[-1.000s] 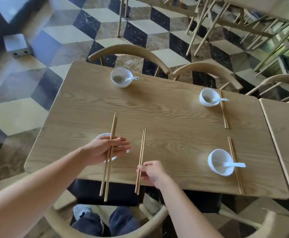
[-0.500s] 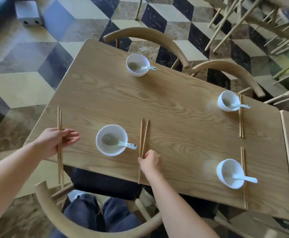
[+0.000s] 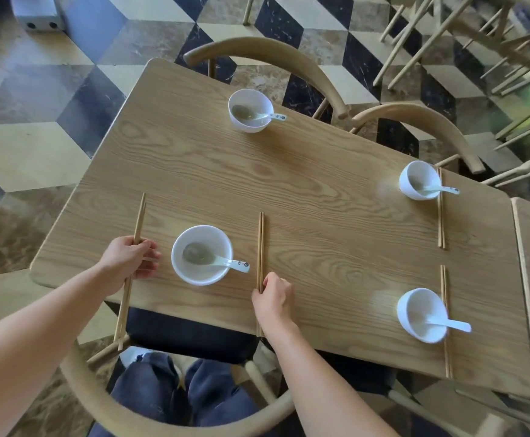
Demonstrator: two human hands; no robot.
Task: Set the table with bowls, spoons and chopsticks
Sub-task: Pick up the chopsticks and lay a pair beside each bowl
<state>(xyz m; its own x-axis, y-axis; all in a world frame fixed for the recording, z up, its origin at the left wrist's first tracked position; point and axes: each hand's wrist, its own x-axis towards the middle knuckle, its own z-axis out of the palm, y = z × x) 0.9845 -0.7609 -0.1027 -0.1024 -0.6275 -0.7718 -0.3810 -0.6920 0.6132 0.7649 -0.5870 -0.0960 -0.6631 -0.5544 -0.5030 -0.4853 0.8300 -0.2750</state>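
Head view
Landmark: near bowl (image 3: 202,254), white and round, on the wooden counter (image 3: 320,200) close to its front edge.
Near bowl contents: one white spoon (image 3: 225,263), scoop down inside, handle over the rim pointing right.
Left pair of chopsticks (image 3: 137,222): pale wood, thin, just left of the near bowl; long axis runs front to back with the far tips leaning slightly right, near ends past the counter's front edge (whether the sticks rest on the wood, I cannot tell).
Left hand (image 3: 128,263): grip closed round the left pair of chopsticks near their middle.
Right pair of chopsticks (image 3: 261,244): same pale wood, just right of the near bowl beside the spoon handle; the two sticks lie side by side on the counter, long axis front to back.
Right hand (image 3: 274,299): grip pinches the right pair of chopsticks towards their near end.
Other bowls: three more white ones, each with a white spoon, sit behind and to the right of the near bowl; the two at the right each have chopsticks alongside, pointing front to back.
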